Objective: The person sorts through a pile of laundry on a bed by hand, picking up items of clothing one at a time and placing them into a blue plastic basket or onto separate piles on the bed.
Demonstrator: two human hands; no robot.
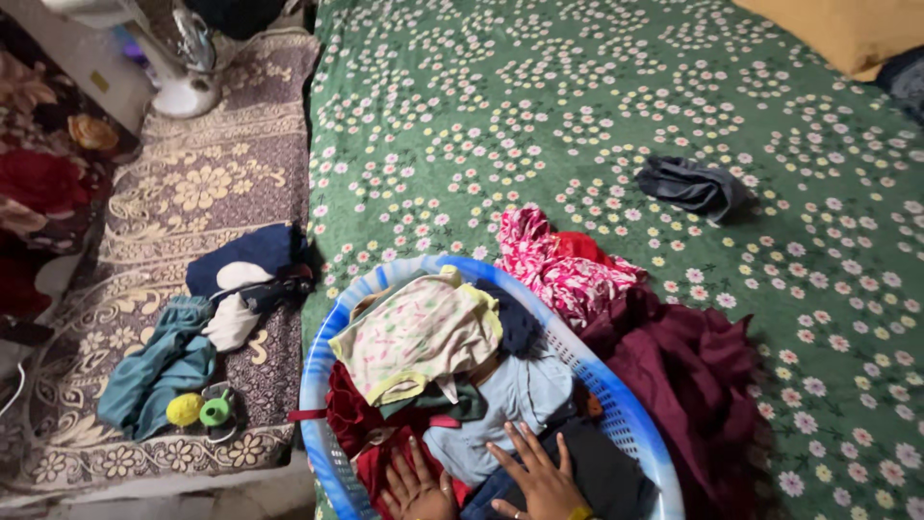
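A blue plastic laundry basket [630,424] sits at the near edge of a bed, heaped with clothes. On top lies a cream floral garment [414,337], with a light blue one [520,395] below it. My left hand [419,484] rests flat on red cloth inside the basket, fingers spread. Beside it, my right hand [539,474] presses flat on the light blue and dark garments. Neither hand grips anything.
Green floral bedsheet [539,116] covers the bed. A pink patterned cloth [553,265] and a maroon cloth [688,371] lie right of the basket; a dark folded garment [693,186] lies further back. On the floor rug [207,183] lie teal and navy clothes and a white fan base [183,91].
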